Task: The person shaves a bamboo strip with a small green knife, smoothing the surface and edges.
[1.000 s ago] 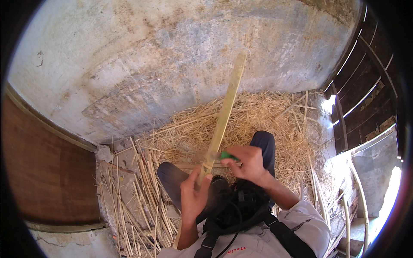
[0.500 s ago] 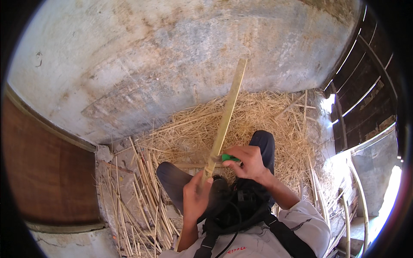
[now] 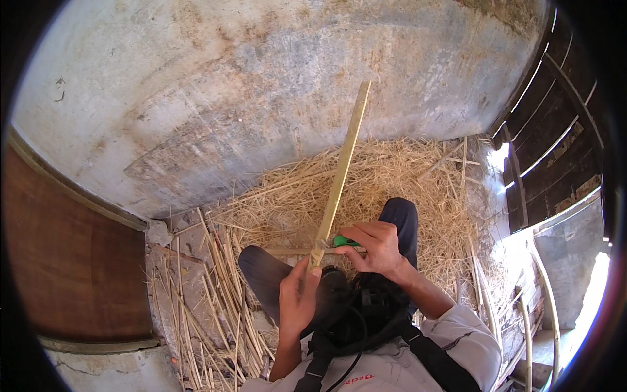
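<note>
A long, flat bamboo strip (image 3: 343, 170) slants up and away from my lap, its far end in front of the wall. My left hand (image 3: 298, 297) is closed around the strip's near end, close to a node. Just to the right, my right hand (image 3: 379, 248) grips a green-handled knife (image 3: 344, 241). The knife's short blade meets the strip a little above my left hand; its exact edge is hard to make out. Both hands are over my lap, between my bent knees.
Bamboo shavings (image 3: 405, 170) are heaped ahead of me along the stained wall (image 3: 274, 85). Many thin bamboo sticks (image 3: 222, 300) lie to my left, beside a brown panel (image 3: 78, 255). Longer poles (image 3: 545, 294) stand at the right, near a dark slatted partition (image 3: 555, 130).
The strip's far end has swung slightly left and up. The knife has shifted a little to the left against it, while both hands keep their grip.
</note>
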### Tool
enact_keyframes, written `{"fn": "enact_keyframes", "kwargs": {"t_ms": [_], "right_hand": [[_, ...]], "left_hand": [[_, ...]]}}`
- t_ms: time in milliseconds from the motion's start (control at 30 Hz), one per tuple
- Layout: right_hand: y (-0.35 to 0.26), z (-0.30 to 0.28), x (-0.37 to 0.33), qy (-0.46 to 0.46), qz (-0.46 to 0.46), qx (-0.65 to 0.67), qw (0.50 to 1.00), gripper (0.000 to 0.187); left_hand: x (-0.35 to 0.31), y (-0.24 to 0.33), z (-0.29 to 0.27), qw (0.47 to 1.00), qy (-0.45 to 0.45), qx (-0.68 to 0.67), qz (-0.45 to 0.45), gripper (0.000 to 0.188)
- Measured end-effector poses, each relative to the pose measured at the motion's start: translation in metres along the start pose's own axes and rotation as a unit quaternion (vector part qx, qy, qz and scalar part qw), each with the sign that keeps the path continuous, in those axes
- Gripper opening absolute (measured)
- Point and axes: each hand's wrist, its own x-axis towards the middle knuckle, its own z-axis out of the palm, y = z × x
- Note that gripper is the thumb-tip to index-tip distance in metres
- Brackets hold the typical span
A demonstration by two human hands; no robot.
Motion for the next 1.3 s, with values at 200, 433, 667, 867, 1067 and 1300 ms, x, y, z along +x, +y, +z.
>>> {"fn": "enact_keyframes", "kwargs": {"t_ms": [200, 433, 667, 867, 1067, 1300], "right_hand": [[0.006, 0.001, 0.007, 0.011, -0.005, -0.005, 1.0, 0.028], [0.036, -0.005, 0.023, 0.066, 0.108, -0.01, 0.992, 0.03], [0.046, -0.002, 0.025, 0.033, 0.067, 0.009, 0.997, 0.027], [0.054, 0.002, 0.032, 0.057, 0.073, -0.004, 0.996, 0.026], [0.077, -0.006, 0.045, 0.089, 0.088, -0.001, 0.992, 0.024], [0.088, -0.002, 0.05, 0.097, 0.088, -0.005, 0.991, 0.024]], "left_hand": [[-0.003, -0.002, -0.004, 1.0, 0.01, 0.026, -0.001, 0.034], [-0.014, -0.016, -0.01, 0.999, 0.011, 0.039, 0.017, 0.035], [-0.02, -0.022, -0.017, 0.999, 0.009, 0.027, -0.034, 0.032], [-0.021, -0.02, -0.018, 0.999, 0.022, 0.04, -0.024, 0.029], [-0.03, -0.032, -0.021, 0.999, 0.006, 0.034, -0.04, 0.029], [-0.032, -0.033, -0.02, 0.999, 0.021, 0.023, -0.042, 0.029]]}}
